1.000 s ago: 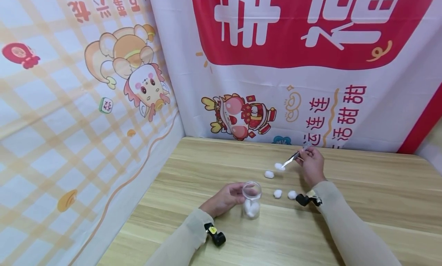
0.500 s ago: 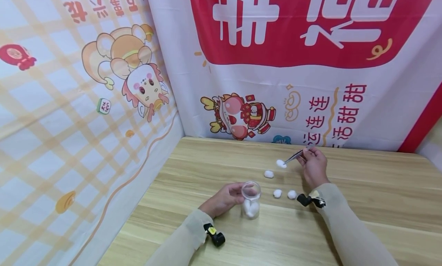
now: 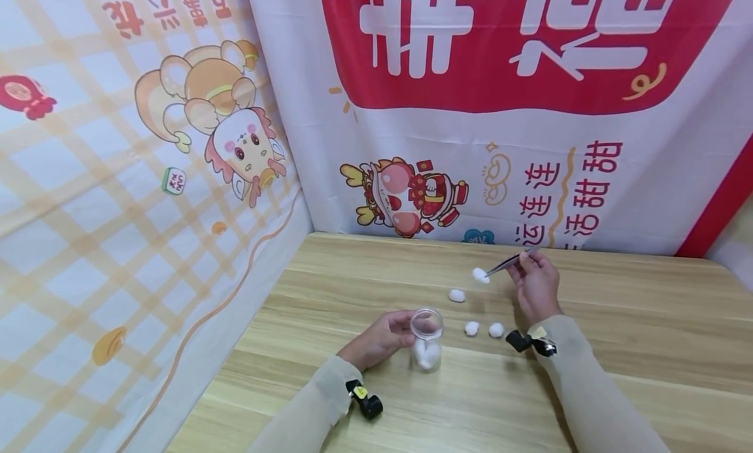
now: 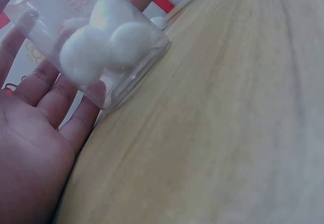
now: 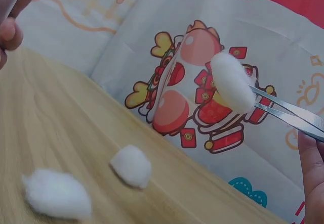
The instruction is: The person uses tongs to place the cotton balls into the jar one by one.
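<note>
Wood-grain table (image 3: 341, 270), printed cloth behind: cotton ball (image 3: 480, 275) up in tweezers (image 3: 508, 263), jar (image 3: 427, 336) at left hand (image 3: 384, 338)

White cloth (image 3: 323, 198) with red-and-white print hangs along the far edge; checked cloth (image 3: 176, 257) with cartoon figures covers the left side. Person works with both hands, light sleeves (image 3: 588, 387), a black camera (image 3: 367, 402) on each wrist.

Right hand (image 3: 538, 288) is at far right, thumb and fingers pinching the metal tweezers. Tips point left and grip one white cotton ball, lifted clear of the table. This ball lies just left of the right hand, far and right of the left hand.

Left hand is nearer and to the left, thumb and fingers curved round the left side of the clear jar; the palm does not lie flat against it. Jar upright, mouth uncovered, base at the table. Several white cotton balls (image 4: 83, 54) inside, at least three in the left wrist view; exact count can't be told.

Three loose balls on the table between the hands: one (image 3: 456, 296) just near and left of the lifted ball; two (image 3: 472, 329) side by side, slightly apart, right of the jar and left of the right wrist.
</note>
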Demonstrator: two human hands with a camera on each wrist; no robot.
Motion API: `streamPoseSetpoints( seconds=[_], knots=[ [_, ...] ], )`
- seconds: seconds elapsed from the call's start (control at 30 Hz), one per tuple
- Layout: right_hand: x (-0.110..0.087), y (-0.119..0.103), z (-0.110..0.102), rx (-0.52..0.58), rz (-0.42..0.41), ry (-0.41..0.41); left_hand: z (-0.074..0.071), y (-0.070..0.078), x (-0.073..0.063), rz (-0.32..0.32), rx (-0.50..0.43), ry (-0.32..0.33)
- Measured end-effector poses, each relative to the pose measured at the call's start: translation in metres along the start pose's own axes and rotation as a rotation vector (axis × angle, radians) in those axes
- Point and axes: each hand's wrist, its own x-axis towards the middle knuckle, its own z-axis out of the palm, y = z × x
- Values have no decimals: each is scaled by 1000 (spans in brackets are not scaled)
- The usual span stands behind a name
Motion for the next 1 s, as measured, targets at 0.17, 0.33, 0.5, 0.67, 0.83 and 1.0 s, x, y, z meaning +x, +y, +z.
streamPoseSetpoints(
  seconds=[0.17,0.33,0.5,0.67,0.83,1.0],
  knots=[
    [-6,-6,6,76,-8,-23,-1,1,0,6,-3,1],
    [-12,-8,13,75,-11,-26,-1,2,-2,6,2,6],
    [-15,-9,15,60,-11,-15,0,2,-3,-12,12,23],
    [-21,-10,18,90,-1,-26,1,2,-3,-22,8,31],
    [-27,-12,26,118,-22,-64,2,3,-3,-25,4,30],
    [-34,-15,35,132,-32,-99,3,4,-3,-33,11,37]
  ],
)
